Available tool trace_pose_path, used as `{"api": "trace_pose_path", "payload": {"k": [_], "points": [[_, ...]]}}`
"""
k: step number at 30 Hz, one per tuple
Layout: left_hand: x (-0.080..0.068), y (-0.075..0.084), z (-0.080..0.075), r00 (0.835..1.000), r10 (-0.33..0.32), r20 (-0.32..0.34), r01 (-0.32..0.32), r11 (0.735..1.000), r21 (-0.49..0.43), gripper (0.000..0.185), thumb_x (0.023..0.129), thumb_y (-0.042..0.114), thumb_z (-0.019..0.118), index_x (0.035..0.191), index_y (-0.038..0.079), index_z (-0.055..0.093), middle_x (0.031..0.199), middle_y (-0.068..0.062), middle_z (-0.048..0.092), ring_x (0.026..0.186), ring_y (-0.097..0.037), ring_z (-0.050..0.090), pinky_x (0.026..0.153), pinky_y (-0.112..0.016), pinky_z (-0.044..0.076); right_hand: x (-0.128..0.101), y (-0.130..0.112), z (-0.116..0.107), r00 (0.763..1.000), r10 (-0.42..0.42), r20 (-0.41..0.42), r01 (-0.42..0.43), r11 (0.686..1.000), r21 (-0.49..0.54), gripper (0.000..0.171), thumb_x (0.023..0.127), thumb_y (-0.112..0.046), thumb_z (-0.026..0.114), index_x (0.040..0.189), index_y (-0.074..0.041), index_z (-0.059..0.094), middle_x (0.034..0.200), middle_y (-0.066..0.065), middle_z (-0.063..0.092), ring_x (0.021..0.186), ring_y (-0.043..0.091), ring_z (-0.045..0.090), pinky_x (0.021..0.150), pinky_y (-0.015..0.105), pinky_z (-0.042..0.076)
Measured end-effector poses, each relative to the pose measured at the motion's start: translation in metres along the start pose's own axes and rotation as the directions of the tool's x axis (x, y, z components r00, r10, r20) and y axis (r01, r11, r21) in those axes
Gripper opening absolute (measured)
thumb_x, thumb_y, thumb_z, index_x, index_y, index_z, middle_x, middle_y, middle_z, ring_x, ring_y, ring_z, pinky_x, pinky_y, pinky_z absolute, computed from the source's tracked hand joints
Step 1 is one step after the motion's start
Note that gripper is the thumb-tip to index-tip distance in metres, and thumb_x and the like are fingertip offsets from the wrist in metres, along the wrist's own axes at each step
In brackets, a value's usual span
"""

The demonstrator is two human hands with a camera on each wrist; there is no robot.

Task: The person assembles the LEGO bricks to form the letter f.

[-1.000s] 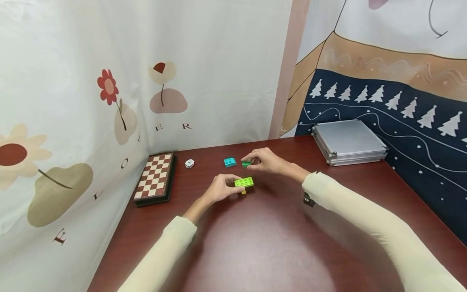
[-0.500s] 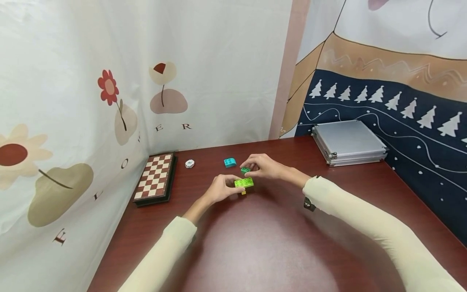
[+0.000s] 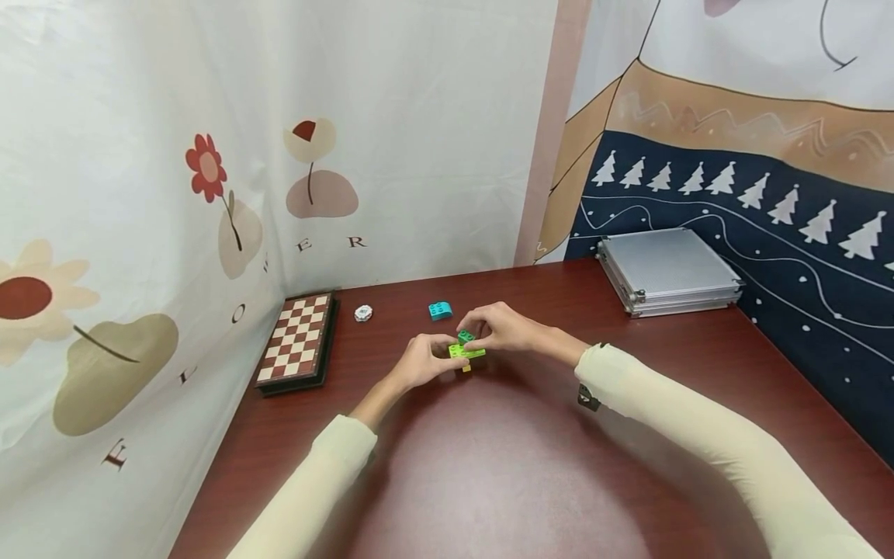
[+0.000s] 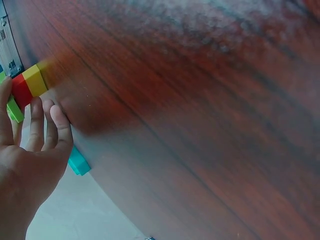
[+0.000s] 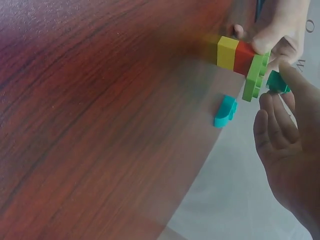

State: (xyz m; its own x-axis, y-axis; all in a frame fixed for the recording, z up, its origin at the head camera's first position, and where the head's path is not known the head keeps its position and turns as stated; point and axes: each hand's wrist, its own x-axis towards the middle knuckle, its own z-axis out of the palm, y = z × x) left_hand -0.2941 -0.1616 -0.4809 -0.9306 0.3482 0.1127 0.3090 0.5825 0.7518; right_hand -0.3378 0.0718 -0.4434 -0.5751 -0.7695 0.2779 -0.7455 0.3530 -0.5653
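Head view shows both my forearms in cream sleeves reaching in from 6 o'clock and meeting near the middle of the dark red wooden table (image 3: 489, 466). My left hand (image 3: 419, 361) curls its fingers round the small brick stack (image 3: 464, 355), steadying it on the tabletop from the 9 o'clock side. My right hand (image 3: 504, 326) comes in from 3 o'clock with thumb and forefinger pinching the dark green brick (image 3: 466, 337), which sits against the studs of the lime green plate (image 3: 466, 352) on top of the stack. From the right wrist view the stack reads more clearly: a yellow brick (image 5: 227, 52), then a red brick (image 5: 245, 57), then the lime plate, with the small green piece at my fingertips (image 5: 274, 100); most of that piece is hidden behind my fingers, so I cannot tell whether it is fully seated. The left wrist view catches only the edge of the stack at its left border, partly cut off, with my fingers (image 4: 37, 125) lying alongside it. A teal curved brick (image 3: 440, 310) lies loose at 11 o'clock from the stack, glossy plastic with a rounded side. Further toward 10 o'clock is a small white object (image 3: 362, 313), too small to make out, and a folded chessboard (image 3: 296, 339) with red and cream squares. A ribbed metal case (image 3: 667, 270) rests at 2 o'clock.
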Motion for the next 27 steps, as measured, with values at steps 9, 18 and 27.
{"api": "trace_pose_path", "payload": {"k": [9, 18, 27], "points": [[0.0, -0.004, 0.002, 1.0, 0.009, -0.003, -0.009, 1.0, 0.004, 0.035, 0.085, 0.026, 0.088, 0.115, 0.011, 0.079, 0.093, 0.001, 0.078, 0.084, -0.011, 0.07, 0.072, -0.026, 0.054, 0.0, 0.0, 0.012, 0.998, -0.024, -0.06, 0.022, 0.999, -0.029, 0.032, 0.085, -0.032, 0.088, 0.106, -0.012, 0.074, 0.091, -0.002, 0.07, 0.084, 0.018, 0.069, 0.074, 0.028, 0.057], [0.0, -0.005, 0.002, 1.0, 0.02, 0.01, -0.02, 1.0, -0.007, 0.032, 0.087, 0.026, 0.087, 0.114, 0.012, 0.079, 0.092, 0.001, 0.078, 0.083, -0.01, 0.07, 0.073, -0.026, 0.054, -0.002, 0.001, 0.019, 0.995, -0.014, -0.1, 0.011, 1.0, -0.029, 0.036, 0.084, -0.035, 0.089, 0.107, -0.012, 0.073, 0.092, -0.001, 0.07, 0.083, 0.015, 0.065, 0.075, 0.03, 0.056], [0.0, -0.005, 0.001, 1.0, 0.016, -0.002, -0.016, 1.0, -0.011, 0.033, 0.087, 0.024, 0.087, 0.116, 0.011, 0.078, 0.095, 0.001, 0.078, 0.085, -0.01, 0.071, 0.072, -0.026, 0.055, -0.005, 0.001, 0.015, 0.998, -0.023, -0.065, 0.025, 1.0, 0.017, 0.035, 0.089, -0.026, 0.085, 0.117, -0.008, 0.075, 0.099, 0.0, 0.074, 0.088, 0.022, 0.07, 0.078, 0.04, 0.059]]}}
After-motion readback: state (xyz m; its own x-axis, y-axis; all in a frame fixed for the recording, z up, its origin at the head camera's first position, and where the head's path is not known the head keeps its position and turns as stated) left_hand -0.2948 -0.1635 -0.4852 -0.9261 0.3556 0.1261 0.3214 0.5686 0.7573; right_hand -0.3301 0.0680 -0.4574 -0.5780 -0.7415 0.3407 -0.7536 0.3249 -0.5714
